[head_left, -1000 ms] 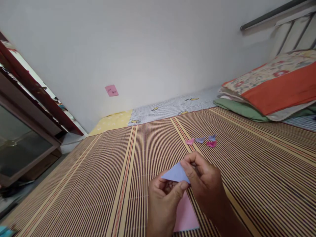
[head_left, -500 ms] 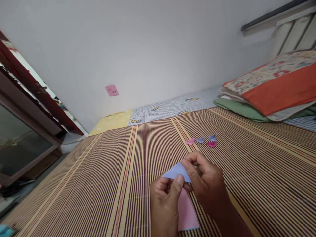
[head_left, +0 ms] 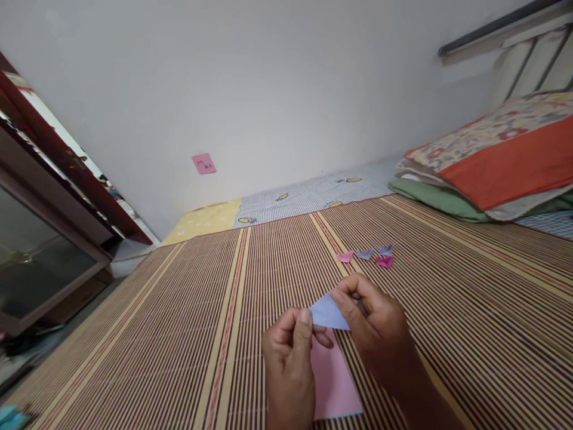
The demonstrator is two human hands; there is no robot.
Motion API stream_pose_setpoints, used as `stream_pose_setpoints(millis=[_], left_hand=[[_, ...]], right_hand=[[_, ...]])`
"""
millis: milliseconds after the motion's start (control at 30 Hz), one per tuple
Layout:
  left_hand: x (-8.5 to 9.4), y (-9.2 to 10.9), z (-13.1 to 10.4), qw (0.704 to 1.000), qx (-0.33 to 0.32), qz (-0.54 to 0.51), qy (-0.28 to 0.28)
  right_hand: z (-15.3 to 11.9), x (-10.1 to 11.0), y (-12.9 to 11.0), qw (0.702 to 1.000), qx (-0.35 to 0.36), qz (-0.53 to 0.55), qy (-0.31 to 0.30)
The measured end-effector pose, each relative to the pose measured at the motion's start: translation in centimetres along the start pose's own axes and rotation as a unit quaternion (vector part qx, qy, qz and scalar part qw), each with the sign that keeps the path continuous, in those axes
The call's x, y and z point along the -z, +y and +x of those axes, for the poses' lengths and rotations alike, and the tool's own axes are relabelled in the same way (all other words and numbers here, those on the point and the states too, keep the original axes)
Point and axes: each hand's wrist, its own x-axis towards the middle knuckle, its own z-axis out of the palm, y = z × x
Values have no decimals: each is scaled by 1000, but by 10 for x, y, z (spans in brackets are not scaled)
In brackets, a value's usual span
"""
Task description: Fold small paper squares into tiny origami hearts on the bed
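Note:
A folded blue paper (head_left: 329,313), triangular in outline, is held up between my two hands. My left hand (head_left: 290,355) pinches its left corner between thumb and forefinger. Thumb and fingers of my right hand (head_left: 373,316) grip the upper right part and hide that end. Beneath the hands, a pink paper stack (head_left: 335,382) lies on the striped mat (head_left: 179,334), partly covered by my left hand. Beyond my hands sit small folded papers: a light pink one (head_left: 345,257), a magenta one (head_left: 385,261) and two bluish ones (head_left: 365,254).
Folded bedding and a pillow (head_left: 505,155) are piled at the right, near the wall. A pink note (head_left: 203,163) is on the wall. Patterned cloth (head_left: 304,194) shows past the mat's far edge. Something turquoise (head_left: 12,417) lies at the lower left.
My left hand has moved left, its thumb going from the paper's lower edge to its left corner. More of the pink stack shows. My right hand has hardly moved.

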Motion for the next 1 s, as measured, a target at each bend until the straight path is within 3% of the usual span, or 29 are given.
stream_pose_setpoints(millis=[133,233,333,467,667,833,1000], left_hand=[[2,2,3,1000,-3,25,-3],[6,5,7,999,12,14,-51],[5,8,8,995,54,-11,-87],[1,11,7,993,91,-8,-81],[0,6,6,985,125,-14,-120],[6,0,8,996,67,-24,-52],[10,-5,11,997,55,-50,21]], right_hand=[[0,3,-3,1000,-22,14,-4],[0,6,-6,998,-42,38,-31],[0,8,-8,993,-47,67,-81],[2,10,-7,974,-90,121,-167],[4,17,-2,978,-72,60,-187],[6,19,2,976,-94,102,-166],[6,11,6,952,-138,157,-223]])
